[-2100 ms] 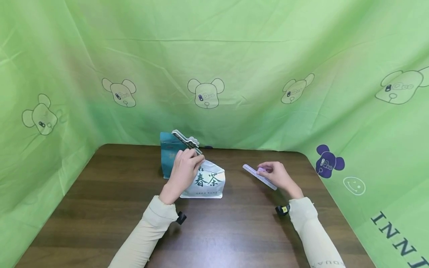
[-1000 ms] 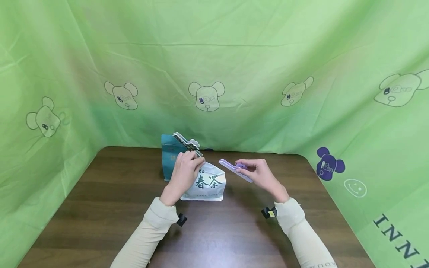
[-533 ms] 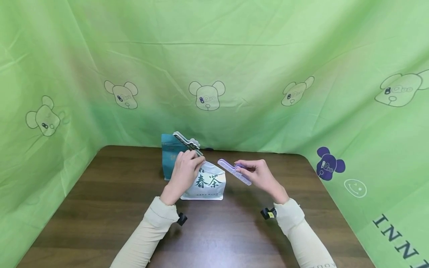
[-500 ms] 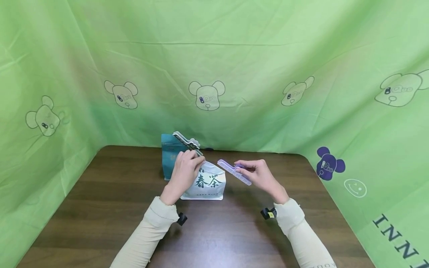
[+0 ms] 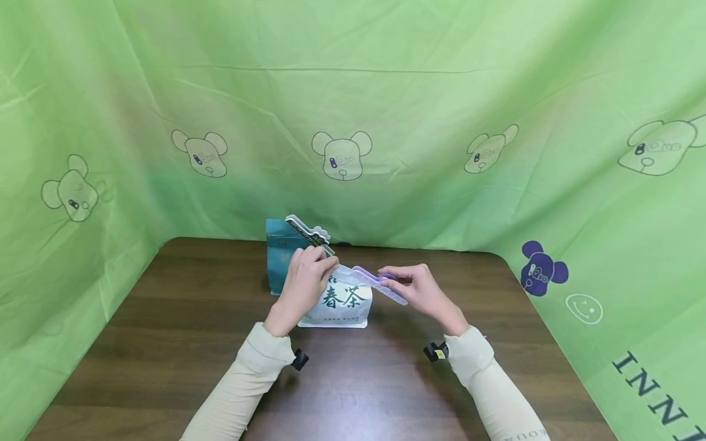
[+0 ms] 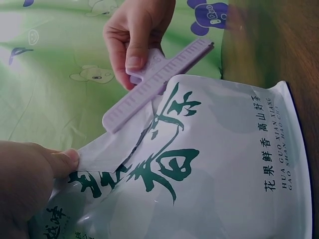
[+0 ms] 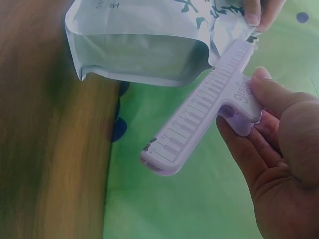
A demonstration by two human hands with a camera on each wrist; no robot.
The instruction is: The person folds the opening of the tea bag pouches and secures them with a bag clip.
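A white tea bag (image 5: 344, 309) with green lettering stands upright on the table, its top folded over. My left hand (image 5: 300, 283) pinches the fold at the left end, between thumb and fingers. In the right hand (image 5: 423, 293) is a lilac sealing clip (image 5: 380, 286) printed with piano keys, pinched by its handles. The left wrist view shows the clip (image 6: 154, 87) slanting across the right end of the folded flap (image 6: 117, 149). One end of the clip (image 7: 192, 114) lies at the bag; the other sticks out past its side. Whether it bites the fold, I cannot tell.
A teal pouch (image 5: 277, 254) stands behind the left hand, partly hidden. A second clip (image 5: 309, 231), pale with a dark striped edge, slants beside its top. Green printed cloth (image 5: 408, 202) hangs around the back and sides of the brown wooden table (image 5: 165, 343).
My right hand has lifted the lilac clip off the table and carried it left to the bag's folded top. The left hand keeps its pinch on the fold.
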